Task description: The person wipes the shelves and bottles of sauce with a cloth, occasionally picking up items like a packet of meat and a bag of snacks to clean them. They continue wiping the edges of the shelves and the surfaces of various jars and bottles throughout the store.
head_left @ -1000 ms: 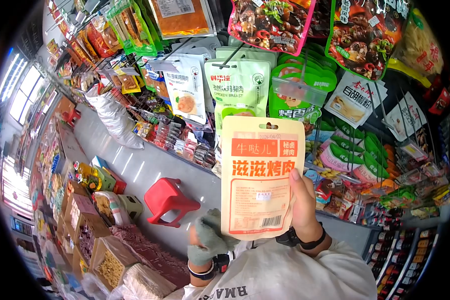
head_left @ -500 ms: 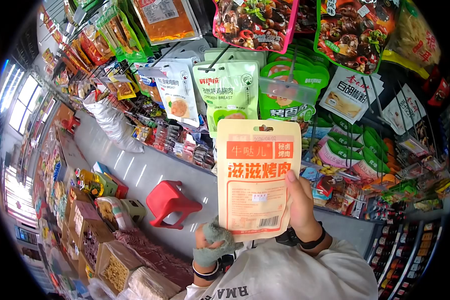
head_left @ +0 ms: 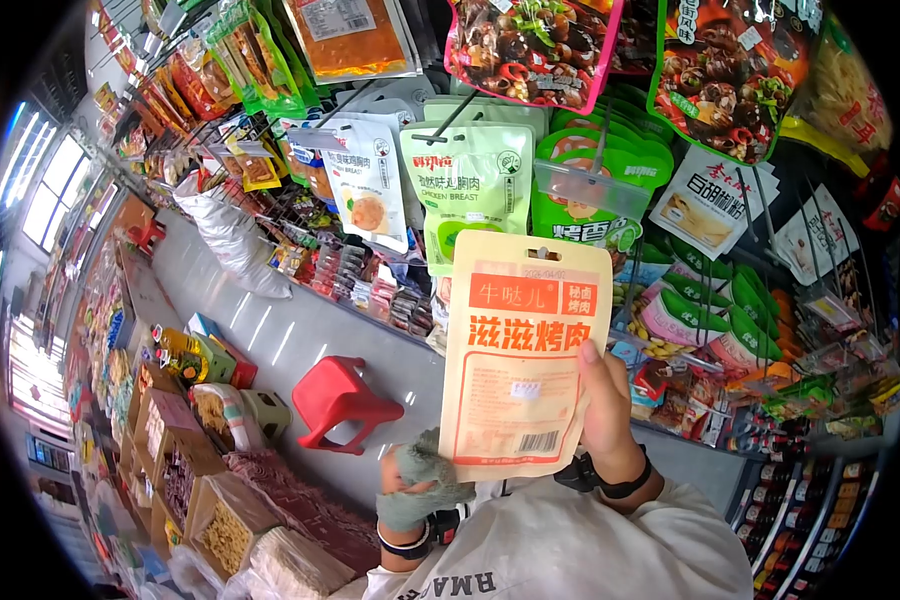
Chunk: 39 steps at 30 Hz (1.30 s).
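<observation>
A cream snack packet (head_left: 530,350) with orange Chinese lettering, a barcode and a hang hole faces me upright. My right hand (head_left: 610,415) grips its right edge, thumb on the printed face and the other fingers hidden behind. At the packet's lower left corner is my left hand (head_left: 417,482), partly covered in grey knit fabric, its fingers curled; what they hold, if anything, I cannot tell. Just behind the packet, a light green chicken breast pouch (head_left: 467,190) hangs from a hook beside a white pouch (head_left: 367,185).
More packets hang on the rack, including a pink-edged pouch (head_left: 532,50) and a white pepper pouch (head_left: 708,205). A red stool (head_left: 345,400) stands on the grey floor to the left, near boxes of dry goods (head_left: 225,535). Bottles on shelves (head_left: 805,520) line the lower right.
The packet has shifted slightly right and up in view with my right hand. My left hand has drawn a little left, away from the packet's corner. The rack appears slightly further right.
</observation>
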{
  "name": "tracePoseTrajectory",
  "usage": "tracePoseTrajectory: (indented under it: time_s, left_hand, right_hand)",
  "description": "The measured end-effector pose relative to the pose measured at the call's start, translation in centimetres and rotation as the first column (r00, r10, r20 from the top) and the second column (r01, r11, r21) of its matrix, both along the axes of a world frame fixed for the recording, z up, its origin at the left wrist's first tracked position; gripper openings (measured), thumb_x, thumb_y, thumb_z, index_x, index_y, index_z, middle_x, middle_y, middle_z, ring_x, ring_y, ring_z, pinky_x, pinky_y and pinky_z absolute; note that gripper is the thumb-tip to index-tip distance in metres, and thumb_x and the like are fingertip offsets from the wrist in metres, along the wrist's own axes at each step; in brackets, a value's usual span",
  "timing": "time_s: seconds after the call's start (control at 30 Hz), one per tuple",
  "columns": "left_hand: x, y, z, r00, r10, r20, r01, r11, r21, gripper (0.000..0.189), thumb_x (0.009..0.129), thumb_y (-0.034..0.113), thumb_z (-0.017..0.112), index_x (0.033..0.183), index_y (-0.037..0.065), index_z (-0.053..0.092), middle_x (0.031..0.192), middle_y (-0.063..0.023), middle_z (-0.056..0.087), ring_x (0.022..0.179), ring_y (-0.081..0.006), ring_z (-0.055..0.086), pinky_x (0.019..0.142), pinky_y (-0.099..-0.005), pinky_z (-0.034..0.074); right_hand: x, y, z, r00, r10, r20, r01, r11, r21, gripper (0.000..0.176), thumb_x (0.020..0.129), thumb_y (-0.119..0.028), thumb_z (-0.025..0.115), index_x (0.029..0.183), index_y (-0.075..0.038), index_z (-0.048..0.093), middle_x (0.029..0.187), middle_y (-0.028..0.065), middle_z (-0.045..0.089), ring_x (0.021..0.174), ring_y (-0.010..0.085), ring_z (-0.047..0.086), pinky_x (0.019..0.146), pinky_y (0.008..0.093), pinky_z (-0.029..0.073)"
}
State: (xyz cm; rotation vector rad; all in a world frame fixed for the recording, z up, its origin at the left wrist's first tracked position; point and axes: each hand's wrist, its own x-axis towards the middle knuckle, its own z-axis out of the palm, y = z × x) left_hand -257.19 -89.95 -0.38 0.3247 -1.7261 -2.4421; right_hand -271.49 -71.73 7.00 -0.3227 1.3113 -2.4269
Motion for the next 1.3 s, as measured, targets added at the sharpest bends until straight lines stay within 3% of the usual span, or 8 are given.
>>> tracePoseTrajectory:
  time_s: [0.13, 0.3, 0.43, 0.83, 0.93, 1.0, 1.17, 1.3]
  left_hand:
    - [0.1, -0.4, 0.1, 1.000, -0.004, -0.027, 0.010, 0.977, 0.211, 0.057, 0.066, 0.012, 0.079, 0.113, -0.007, 0.055, 0.108, -0.0112, 0.063, 0.094, -0.0185, 0.063, 0.081, -0.0330, 0.052]
    - [-0.7, 0.2, 4.6, 1.000, -0.003, -0.013, -0.003, 0.914, -0.406, 0.055, 0.056, 0.007, 0.081, 0.105, -0.008, 0.060, 0.093, -0.0118, 0.068, 0.082, -0.0156, 0.065, 0.074, -0.0293, 0.053]
    - [-0.7, -0.3, 3.6, 0.994, 0.009, -0.108, -0.053, 0.911, -0.408, 0.052, 0.052, 0.005, 0.081, 0.099, -0.008, 0.063, 0.090, -0.0108, 0.069, 0.080, -0.0151, 0.065, 0.071, -0.0280, 0.053]
    - [-1.4, -0.1, 1.3, 0.996, 0.053, -0.076, -0.058, 0.997, -0.056, 0.032, 0.080, 0.016, 0.067, 0.097, -0.009, 0.057, 0.091, -0.0142, 0.067, 0.079, -0.0188, 0.066, 0.065, -0.0287, 0.053]
    - [-2.6, 0.5, 1.3, 0.974, 0.206, -0.090, -0.225, 0.889, -0.400, 0.042, 0.087, 0.036, 0.060, 0.092, -0.006, 0.056, 0.084, -0.0111, 0.066, 0.072, -0.0177, 0.064, 0.064, -0.0288, 0.052]
    - [-4.0, 0.7, 1.8, 0.904, 0.379, -0.198, -0.359, 0.924, 0.128, 0.034, 0.090, 0.032, 0.056, 0.090, -0.002, 0.054, 0.074, -0.0025, 0.058, 0.072, -0.0112, 0.056, 0.070, -0.0236, 0.044]
    - [-3.9, -2.0, 2.1, 0.935, 0.216, -0.280, -0.218, 0.976, 0.025, 0.059, 0.089, 0.057, 0.044, 0.096, -0.001, 0.055, 0.096, -0.0098, 0.060, 0.090, -0.0138, 0.053, 0.081, -0.0268, 0.043]
    - [-2.8, -2.1, 1.1, 0.949, 0.225, -0.219, -0.314, 0.686, -0.656, 0.044, 0.085, 0.027, 0.062, 0.118, 0.000, 0.049, 0.110, -0.0103, 0.059, 0.098, -0.0187, 0.057, 0.084, -0.0314, 0.046]
  right_hand:
    - [-0.3, -0.3, -0.1, 1.000, 0.015, -0.014, -0.015, 1.000, 0.002, 0.041, 0.098, -0.029, 0.040, 0.117, 0.006, 0.051, 0.114, 0.0109, 0.059, 0.103, 0.0133, 0.055, 0.089, 0.0270, 0.041]
    - [-0.6, -0.5, -0.3, 0.999, 0.048, -0.016, -0.048, 0.999, 0.000, 0.040, 0.098, -0.027, 0.040, 0.117, 0.006, 0.051, 0.113, 0.0109, 0.059, 0.102, 0.0133, 0.055, 0.089, 0.0267, 0.041]
    - [-0.7, -0.9, -0.2, 0.998, 0.034, -0.050, -0.034, 0.999, -0.003, 0.039, 0.098, -0.026, 0.039, 0.116, 0.006, 0.052, 0.112, 0.0107, 0.059, 0.101, 0.0129, 0.055, 0.089, 0.0262, 0.041]
    - [-0.5, -1.1, -0.4, 0.998, -0.014, -0.065, 0.016, 1.000, 0.023, 0.039, 0.098, -0.027, 0.040, 0.115, 0.005, 0.053, 0.109, 0.0095, 0.060, 0.096, 0.0114, 0.056, 0.085, 0.0246, 0.042]
    - [-0.2, -1.9, -0.9, 0.999, -0.029, -0.037, 0.029, 1.000, 0.001, 0.039, 0.098, -0.028, 0.040, 0.115, 0.004, 0.053, 0.108, 0.0091, 0.061, 0.096, 0.0112, 0.056, 0.084, 0.0246, 0.043]
    - [-0.4, -2.5, -1.7, 0.999, -0.044, -0.011, 0.043, 0.999, -0.018, 0.039, 0.098, -0.029, 0.040, 0.115, 0.004, 0.053, 0.107, 0.0091, 0.061, 0.096, 0.0110, 0.056, 0.084, 0.0247, 0.043]
    - [-1.1, -3.5, -3.9, 0.990, 0.137, 0.026, -0.139, 0.988, 0.068, 0.041, 0.098, -0.030, 0.041, 0.112, 0.006, 0.054, 0.106, 0.0097, 0.062, 0.093, 0.0099, 0.058, 0.080, 0.0241, 0.045]
    - [-0.7, -4.5, -4.7, 0.969, 0.233, 0.081, -0.238, 0.970, 0.050, 0.042, 0.098, -0.031, 0.040, 0.109, 0.006, 0.057, 0.101, 0.0085, 0.064, 0.090, 0.0098, 0.059, 0.079, 0.0237, 0.046]
